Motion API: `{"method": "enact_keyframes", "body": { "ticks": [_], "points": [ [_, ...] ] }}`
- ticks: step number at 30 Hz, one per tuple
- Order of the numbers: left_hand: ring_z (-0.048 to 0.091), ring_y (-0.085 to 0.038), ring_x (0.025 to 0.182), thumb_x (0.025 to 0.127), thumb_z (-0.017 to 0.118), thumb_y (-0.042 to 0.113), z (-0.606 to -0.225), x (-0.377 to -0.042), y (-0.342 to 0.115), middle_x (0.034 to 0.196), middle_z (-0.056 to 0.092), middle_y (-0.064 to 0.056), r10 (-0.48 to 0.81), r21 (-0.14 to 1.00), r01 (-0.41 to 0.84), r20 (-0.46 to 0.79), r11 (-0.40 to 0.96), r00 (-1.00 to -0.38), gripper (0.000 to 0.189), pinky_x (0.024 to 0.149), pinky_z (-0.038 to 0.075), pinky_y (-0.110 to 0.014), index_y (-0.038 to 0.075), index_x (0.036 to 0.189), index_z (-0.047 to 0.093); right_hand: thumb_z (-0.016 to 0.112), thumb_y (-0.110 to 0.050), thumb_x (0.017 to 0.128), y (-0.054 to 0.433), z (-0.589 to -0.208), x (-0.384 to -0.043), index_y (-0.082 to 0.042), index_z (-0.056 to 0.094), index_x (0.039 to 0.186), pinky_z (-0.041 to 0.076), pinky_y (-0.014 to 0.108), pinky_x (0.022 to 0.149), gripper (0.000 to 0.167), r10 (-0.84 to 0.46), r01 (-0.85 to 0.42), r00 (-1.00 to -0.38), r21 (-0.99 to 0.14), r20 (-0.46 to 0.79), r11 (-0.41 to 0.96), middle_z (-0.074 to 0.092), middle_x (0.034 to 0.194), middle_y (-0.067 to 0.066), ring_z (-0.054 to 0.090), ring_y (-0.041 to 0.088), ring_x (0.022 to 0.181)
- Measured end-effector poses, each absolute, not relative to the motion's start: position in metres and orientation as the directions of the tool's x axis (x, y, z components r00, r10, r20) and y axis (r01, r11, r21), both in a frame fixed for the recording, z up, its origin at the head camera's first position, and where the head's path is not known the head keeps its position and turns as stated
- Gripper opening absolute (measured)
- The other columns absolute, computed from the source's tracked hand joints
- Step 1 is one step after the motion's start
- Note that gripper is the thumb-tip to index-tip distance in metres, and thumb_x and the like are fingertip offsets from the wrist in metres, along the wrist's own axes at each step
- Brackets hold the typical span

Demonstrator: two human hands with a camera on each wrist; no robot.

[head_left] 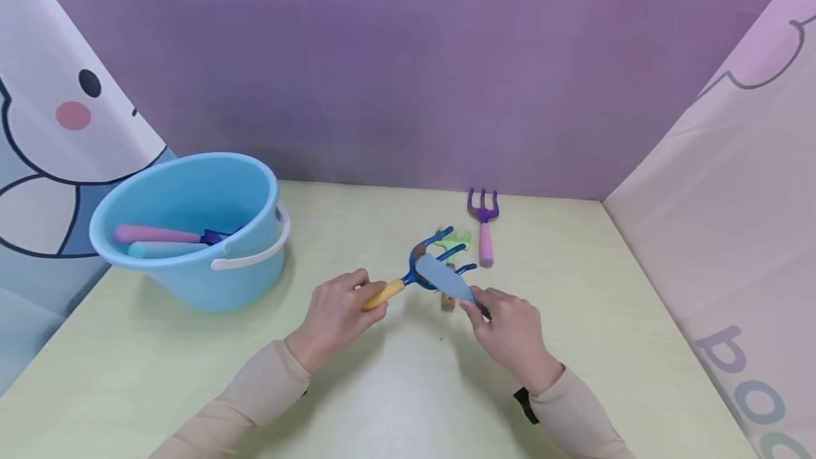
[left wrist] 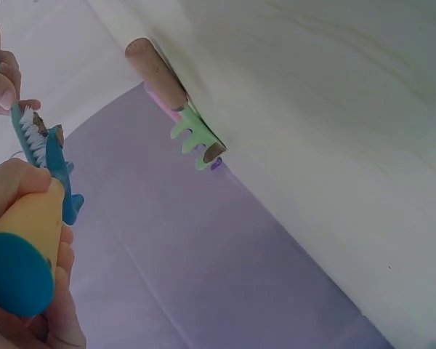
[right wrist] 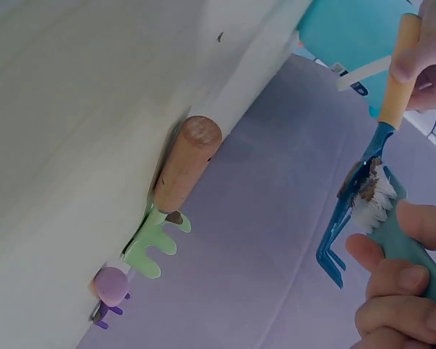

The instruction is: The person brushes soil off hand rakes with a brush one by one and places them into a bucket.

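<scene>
My left hand (head_left: 341,314) grips the yellow handle of a blue hand rake (head_left: 417,271), its tines pointing away to the right. Brown dirt clings to the rake's head. A blue-green brush (head_left: 446,277) is held in my right hand (head_left: 510,328); in the right wrist view its white bristles (right wrist: 374,207) touch the dirty part of the rake. Both tools are above the table. Beneath and behind them lies a green rake (right wrist: 154,243) with a wooden handle, a brown patch on its head. Farther back lies a purple rake (head_left: 484,222) with a pink handle.
A light-blue bucket (head_left: 217,275) with a white handle stands at the left, holding a pink-handled tool (head_left: 156,234) and a light-blue handle (head_left: 167,250). A purple backdrop (head_left: 408,76) rises behind the table (head_left: 376,402). Printed cloth (head_left: 720,232) borders the right side.
</scene>
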State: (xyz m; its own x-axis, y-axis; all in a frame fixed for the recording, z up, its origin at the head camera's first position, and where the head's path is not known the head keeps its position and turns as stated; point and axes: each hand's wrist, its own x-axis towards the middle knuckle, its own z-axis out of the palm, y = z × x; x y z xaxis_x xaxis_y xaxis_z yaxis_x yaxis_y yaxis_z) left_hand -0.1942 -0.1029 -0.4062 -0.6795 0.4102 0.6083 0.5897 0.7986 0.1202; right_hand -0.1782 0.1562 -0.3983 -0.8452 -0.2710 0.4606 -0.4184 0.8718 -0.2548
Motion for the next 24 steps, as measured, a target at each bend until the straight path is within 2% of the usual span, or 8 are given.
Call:
{"method": "enact_keyframes", "body": {
  "ticks": [8,16,24],
  "points": [
    [0.040,-0.005,0.050,0.069,0.077,0.024,-0.400,-0.197,-0.108,0.067,0.053,0.004,0.359,0.164,0.536,0.579,0.828,-0.732,0.023,0.045,0.033,-0.013,0.012,0.088,0.074,0.070,-0.018,0.080,0.160,-0.398,-0.178,-0.002,0.071,0.097,0.024,0.017,0.041,0.024,-0.227,-0.403,-0.872,-0.374,0.433,0.835,0.044,0.054,-0.008,0.030,-0.001,0.045],
    [0.040,-0.005,0.050,0.069,0.075,0.023,-0.401,-0.197,-0.110,0.067,0.053,0.005,0.378,0.162,0.554,0.576,0.817,-0.725,0.020,0.044,0.031,-0.013,0.014,0.087,0.074,0.068,-0.018,0.081,0.160,-0.398,-0.181,0.001,0.069,0.100,0.025,0.018,0.041,0.026,-0.184,-0.395,-0.868,-0.416,0.462,0.819,0.040,0.054,-0.007,0.029,0.002,0.044],
    [0.038,-0.004,0.050,0.069,0.075,0.023,-0.399,-0.192,-0.102,0.065,0.050,0.007,0.388,0.176,0.574,0.578,0.799,-0.718,0.019,0.044,0.030,-0.013,0.015,0.085,0.074,0.066,-0.011,0.082,0.147,-0.401,-0.187,0.003,0.066,0.105,0.025,0.017,0.041,0.026,-0.150,-0.449,-0.795,-0.403,0.588,0.797,0.046,0.059,-0.002,0.032,0.004,0.047]
  ]
}}
